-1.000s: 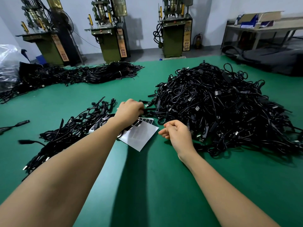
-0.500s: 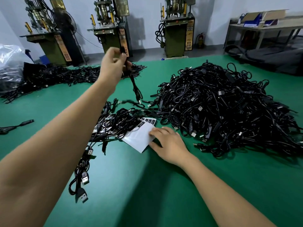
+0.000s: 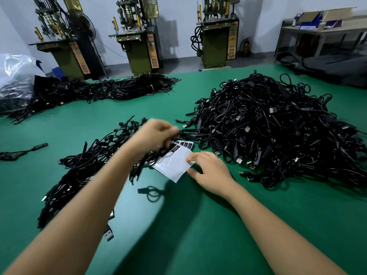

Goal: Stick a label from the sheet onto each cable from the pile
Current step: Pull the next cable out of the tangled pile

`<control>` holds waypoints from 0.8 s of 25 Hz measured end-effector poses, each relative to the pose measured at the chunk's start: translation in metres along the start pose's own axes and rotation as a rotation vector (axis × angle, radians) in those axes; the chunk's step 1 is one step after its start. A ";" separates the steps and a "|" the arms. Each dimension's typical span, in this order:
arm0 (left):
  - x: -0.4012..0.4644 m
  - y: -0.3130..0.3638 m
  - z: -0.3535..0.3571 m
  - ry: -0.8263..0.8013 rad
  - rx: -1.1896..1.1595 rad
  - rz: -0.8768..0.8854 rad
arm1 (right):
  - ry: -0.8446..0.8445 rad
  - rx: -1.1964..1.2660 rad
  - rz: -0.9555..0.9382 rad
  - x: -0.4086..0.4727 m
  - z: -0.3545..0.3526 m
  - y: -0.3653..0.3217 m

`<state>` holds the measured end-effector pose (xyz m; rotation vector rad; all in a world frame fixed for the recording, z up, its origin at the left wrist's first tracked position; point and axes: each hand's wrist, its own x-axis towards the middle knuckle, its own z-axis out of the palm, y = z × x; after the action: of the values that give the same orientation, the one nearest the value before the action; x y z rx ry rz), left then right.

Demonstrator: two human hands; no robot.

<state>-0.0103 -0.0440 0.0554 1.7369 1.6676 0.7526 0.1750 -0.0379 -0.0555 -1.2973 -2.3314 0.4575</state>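
On green table (image 3: pixel 178 225), label sheet (image 3: pixel 174 163) lies between hands, big cable pile (image 3: pixel 278 132) just right. Left hand (image 3: pixel 156 135) pinches cable (image 3: pixel 139 169), blurred. Right hand (image 3: pixel 210 171) fingers spread, pressing sheet edge. Advice: pin sheet flat, peel one black label cleanly, wrap near plug.

A single wide-angle camera, worn on the person's head, looks forward and down across a green table (image 3: pixel 198 245). Both forearms enter from the bottom edge and reach away from the lens, the left hand (image 3: pixel 156 135) and right hand (image 3: pixel 210 171) sitting near mid-frame, close to the camera. The large cable pile (image 3: pixel 278 132) fills the right middle distance. Farther off, along the top of the frame, three green machines (image 3: pixel 215 46) stand against a pale wall. Straight lines bow toward the edges. No second view shares the scene.
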 end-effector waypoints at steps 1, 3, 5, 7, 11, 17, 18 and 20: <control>-0.004 -0.011 0.016 -0.046 -0.024 -0.012 | 0.015 0.010 0.006 0.000 0.001 0.001; -0.007 -0.030 0.043 -0.018 -0.039 0.001 | 0.050 0.038 0.015 -0.001 0.001 0.002; -0.006 -0.044 0.061 0.121 0.023 -0.011 | 0.071 0.059 0.021 0.000 0.001 0.001; -0.010 -0.053 0.072 0.247 0.024 -0.028 | 0.077 0.066 0.024 0.001 0.001 0.001; -0.030 -0.066 0.087 0.463 0.437 0.134 | 0.090 0.091 0.038 0.001 0.002 0.003; -0.031 -0.069 0.088 0.525 0.512 0.083 | 0.080 0.086 0.053 0.002 0.003 0.004; -0.030 -0.069 0.089 0.522 0.502 0.082 | 0.089 0.117 0.084 0.002 0.003 0.004; -0.031 -0.068 0.091 0.509 0.503 0.098 | 0.173 0.255 0.207 0.005 0.001 0.002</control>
<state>0.0129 -0.0770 -0.0553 2.0984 2.2781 0.9348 0.1731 -0.0325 -0.0560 -1.3970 -1.9360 0.6563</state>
